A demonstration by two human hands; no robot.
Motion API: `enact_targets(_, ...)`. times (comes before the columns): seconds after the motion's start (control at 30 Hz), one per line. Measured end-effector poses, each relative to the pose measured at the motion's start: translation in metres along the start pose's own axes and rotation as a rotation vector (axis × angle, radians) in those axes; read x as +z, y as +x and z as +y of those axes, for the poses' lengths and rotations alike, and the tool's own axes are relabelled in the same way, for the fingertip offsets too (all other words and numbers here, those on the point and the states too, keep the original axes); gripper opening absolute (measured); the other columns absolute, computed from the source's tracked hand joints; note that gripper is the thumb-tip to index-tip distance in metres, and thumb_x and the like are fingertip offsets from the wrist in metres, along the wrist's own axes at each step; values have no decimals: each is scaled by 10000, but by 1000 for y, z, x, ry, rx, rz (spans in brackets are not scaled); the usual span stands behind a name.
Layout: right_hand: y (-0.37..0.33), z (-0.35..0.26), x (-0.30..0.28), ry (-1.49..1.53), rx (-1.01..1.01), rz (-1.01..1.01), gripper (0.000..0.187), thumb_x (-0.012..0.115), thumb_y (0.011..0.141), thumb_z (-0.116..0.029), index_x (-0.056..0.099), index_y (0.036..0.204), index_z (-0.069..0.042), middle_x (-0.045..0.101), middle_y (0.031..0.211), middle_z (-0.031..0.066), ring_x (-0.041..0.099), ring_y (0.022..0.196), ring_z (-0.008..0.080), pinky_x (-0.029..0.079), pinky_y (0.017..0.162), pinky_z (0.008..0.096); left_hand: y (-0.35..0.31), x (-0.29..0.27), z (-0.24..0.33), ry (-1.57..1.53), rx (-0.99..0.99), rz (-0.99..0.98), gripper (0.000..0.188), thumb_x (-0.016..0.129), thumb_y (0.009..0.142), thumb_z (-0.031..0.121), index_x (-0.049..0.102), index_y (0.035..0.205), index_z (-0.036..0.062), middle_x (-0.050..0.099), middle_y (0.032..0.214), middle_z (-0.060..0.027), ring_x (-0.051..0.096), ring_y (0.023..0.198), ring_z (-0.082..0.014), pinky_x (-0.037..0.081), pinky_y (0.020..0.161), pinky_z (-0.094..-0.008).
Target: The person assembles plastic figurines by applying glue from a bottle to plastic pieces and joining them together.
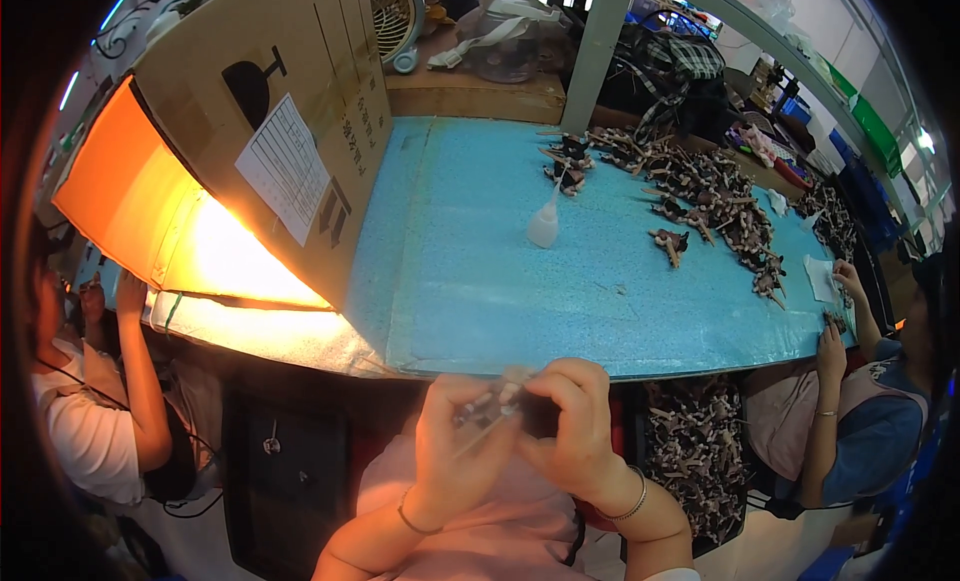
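Observation:
In front of my lap, just off the table's near edge, my left hand (452,441) is closed around a small grey-and-cream figurine piece (488,409), blurred by motion. My right hand (578,426) pinches the same piece from the other side, near its pale upper end. Fingers and blur hide the piece's exact shape. Farther back on the blue tabletop (450,261) stands a white squeeze bottle (543,227) with a thin nozzle. Similar brown, black and cream figurine pieces (715,196) lie heaped toward the table's far right.
A tall cardboard box (300,71) with a bright lamp glow inside stands on the left. Below the table sit a dark tray (285,516) and a bin of figurine pieces (695,451). Co-workers sit on both sides. A metal post (590,71) rises at the back.

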State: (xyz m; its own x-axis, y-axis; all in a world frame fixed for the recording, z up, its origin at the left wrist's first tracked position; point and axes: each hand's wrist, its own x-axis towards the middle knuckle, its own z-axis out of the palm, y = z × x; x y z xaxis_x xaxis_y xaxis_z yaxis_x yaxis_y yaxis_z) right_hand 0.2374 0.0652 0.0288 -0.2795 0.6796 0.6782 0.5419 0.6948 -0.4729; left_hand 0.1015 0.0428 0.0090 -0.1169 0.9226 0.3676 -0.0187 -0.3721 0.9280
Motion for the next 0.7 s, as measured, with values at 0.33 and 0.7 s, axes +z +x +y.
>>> enact_targets(0.33, -17, 25, 1, 1072, 286, -49, 647, 837, 574, -113, 429, 1067, -15, 430, 1057, 118, 467, 970, 178, 426, 850, 310, 25, -18, 35, 397, 307, -317, 676, 821, 560, 273, 514, 1120, 49, 560, 1006, -78, 513, 909, -246, 374, 824, -361)
enact_targets(0.7, -19, 18, 5, 1174, 393, -25, 707, 831, 585, -158, 425, 1137, 15, 433, 1083, 113, 461, 993, 175, 396, 877, 307, 23, -21, 31, 244, 196, -318, 619, 832, 561, 268, 579, 1087, 60, 566, 978, -71, 501, 915, -228, 382, 816, -348)
